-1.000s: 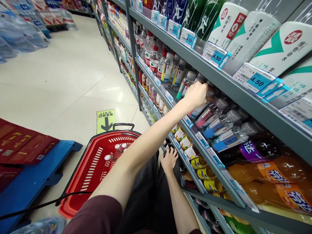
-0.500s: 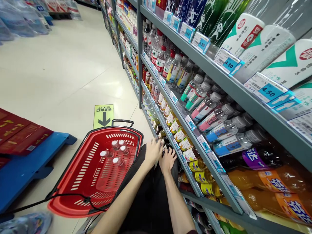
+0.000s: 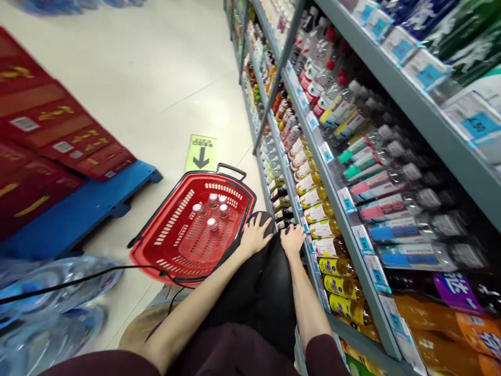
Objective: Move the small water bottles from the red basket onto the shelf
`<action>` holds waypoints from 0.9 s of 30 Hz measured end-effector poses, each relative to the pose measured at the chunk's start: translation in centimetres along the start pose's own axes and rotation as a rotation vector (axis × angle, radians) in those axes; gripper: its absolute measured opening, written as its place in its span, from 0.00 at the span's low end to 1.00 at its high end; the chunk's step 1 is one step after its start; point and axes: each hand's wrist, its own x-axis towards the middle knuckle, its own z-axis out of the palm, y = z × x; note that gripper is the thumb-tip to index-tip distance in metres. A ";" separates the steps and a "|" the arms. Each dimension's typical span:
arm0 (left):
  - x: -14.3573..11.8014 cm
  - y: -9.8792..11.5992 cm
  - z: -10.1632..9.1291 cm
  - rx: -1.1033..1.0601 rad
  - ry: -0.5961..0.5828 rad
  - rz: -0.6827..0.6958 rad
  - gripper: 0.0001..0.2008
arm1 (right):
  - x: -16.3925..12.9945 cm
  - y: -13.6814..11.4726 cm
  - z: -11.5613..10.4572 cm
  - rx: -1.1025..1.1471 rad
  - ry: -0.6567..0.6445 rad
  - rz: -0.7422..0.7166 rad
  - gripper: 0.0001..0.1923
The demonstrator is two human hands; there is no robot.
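Note:
My left hand (image 3: 255, 235) lies on my left knee, its fingers spread over the dark trousers (image 3: 270, 282). On the other knee rests my right hand (image 3: 293, 240), fingers apart and bent over the kneecap, close to the lower shelves. Neither hand holds anything. Just left of my knees a red shopping basket (image 3: 145, 259) stands on the floor, its black handle (image 3: 231, 168) at the far end. Several small clear bottles (image 3: 212, 224) with white caps stand upright inside it.
Along the right runs a grey shelf rack (image 3: 336, 201) full of drink bottles with price tags. To the left, red cartons (image 3: 70, 130) sit on a blue pallet (image 3: 97, 201). Large water bottles (image 3: 58, 308) are at lower left. A black cord (image 3: 78, 279) crosses the basket's near side.
The view has tilted down and shifted left, bringing more of the red cartons and my dark top into sight. My hands remain at my knees, with the left fingers now more spread.

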 end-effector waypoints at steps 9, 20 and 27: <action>-0.3 -3.6 0.0 -0.409 -0.158 -0.215 0.43 | -0.1 0.6 0.9 -0.059 0.009 0.009 0.21; -0.7 -11.3 3.8 -0.405 -0.312 -0.383 0.26 | 2.5 1.1 1.6 -0.140 0.000 -0.034 0.21; 0.0 -16.7 6.5 -0.347 -0.424 -0.461 0.20 | 3.8 0.8 2.2 -0.109 -0.002 -0.109 0.20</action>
